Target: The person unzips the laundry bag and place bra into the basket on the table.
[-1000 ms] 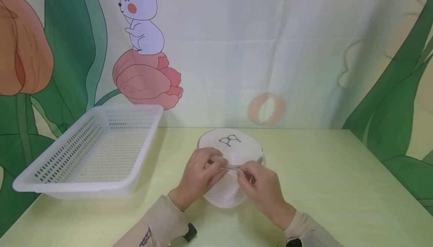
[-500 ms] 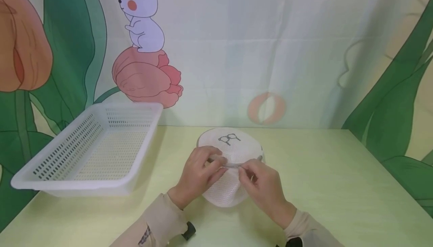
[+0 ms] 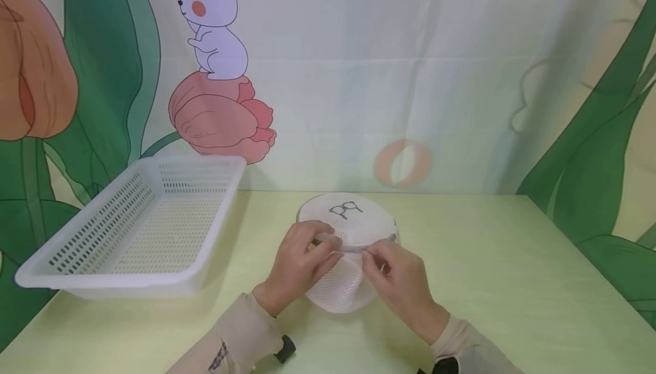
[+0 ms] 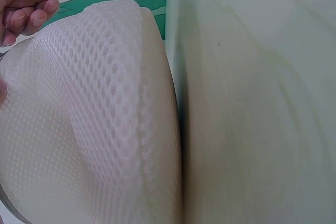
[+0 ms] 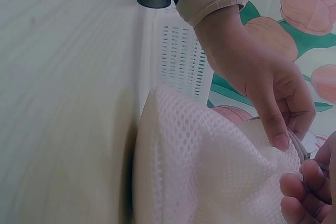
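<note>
A white mesh laundry bag (image 3: 340,288) lies on the table, with a glasses-like drawing on its far part. Its grey zipper (image 3: 351,248) runs across the middle. My left hand (image 3: 302,260) pinches the bag along the zipper's left part, thumb and fingers on the edge. At the zipper's right part, my right hand (image 3: 397,280) pinches the small zipper slider between thumb and fingers. The right wrist view shows the slider (image 5: 308,156) by the right fingertips, with the left hand (image 5: 268,85) above it. Mesh fabric (image 4: 100,93) bulges close up in the left wrist view.
A white perforated plastic basket (image 3: 197,274) stands at the left of the pale green table (image 3: 512,283). Behind the table hangs a printed cloth (image 3: 461,78) with a rabbit and tulips. A black wrist device (image 3: 286,349) sits at the left sleeve.
My right hand has shifted slightly to the right along the zipper, away from the left hand. The left hand keeps its grip, and the bag stays in nearly the same place.
</note>
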`<state>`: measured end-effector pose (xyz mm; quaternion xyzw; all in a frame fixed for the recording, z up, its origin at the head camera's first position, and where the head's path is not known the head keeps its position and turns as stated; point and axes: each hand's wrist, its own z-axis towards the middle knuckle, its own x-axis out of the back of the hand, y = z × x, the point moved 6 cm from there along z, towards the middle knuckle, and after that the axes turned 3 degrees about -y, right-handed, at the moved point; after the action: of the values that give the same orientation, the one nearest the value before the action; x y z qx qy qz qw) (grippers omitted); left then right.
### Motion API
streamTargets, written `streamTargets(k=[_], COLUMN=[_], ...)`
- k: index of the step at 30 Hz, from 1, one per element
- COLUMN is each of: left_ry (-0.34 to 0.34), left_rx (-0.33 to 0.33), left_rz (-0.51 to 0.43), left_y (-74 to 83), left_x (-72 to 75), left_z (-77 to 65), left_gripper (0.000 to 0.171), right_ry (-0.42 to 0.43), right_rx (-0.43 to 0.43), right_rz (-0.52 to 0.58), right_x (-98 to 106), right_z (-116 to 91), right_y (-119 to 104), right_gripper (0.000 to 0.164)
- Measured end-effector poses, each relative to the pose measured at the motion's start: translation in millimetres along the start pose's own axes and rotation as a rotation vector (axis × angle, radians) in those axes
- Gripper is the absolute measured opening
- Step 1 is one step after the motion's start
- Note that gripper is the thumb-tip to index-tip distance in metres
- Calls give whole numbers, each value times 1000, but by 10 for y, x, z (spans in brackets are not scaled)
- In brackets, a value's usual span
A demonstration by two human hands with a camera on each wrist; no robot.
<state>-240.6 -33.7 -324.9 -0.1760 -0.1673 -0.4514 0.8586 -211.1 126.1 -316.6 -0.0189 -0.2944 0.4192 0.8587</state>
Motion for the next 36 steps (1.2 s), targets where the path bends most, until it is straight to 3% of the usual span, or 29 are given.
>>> streamTargets(k=[22,36], left_ry=[9,19], left_rx=[3,16], left_rz=[-6,9], left_y=[-28,-50], left_x=[49,58], left_z=[-80,-80], left_gripper=[16,28], right_ry=[-4,9], right_rx=[-48,-49], right_rz=[-23,-55], right_x=[-32,25], right_z=[-46,-6], right_y=[2,14], right_gripper=[11,11])
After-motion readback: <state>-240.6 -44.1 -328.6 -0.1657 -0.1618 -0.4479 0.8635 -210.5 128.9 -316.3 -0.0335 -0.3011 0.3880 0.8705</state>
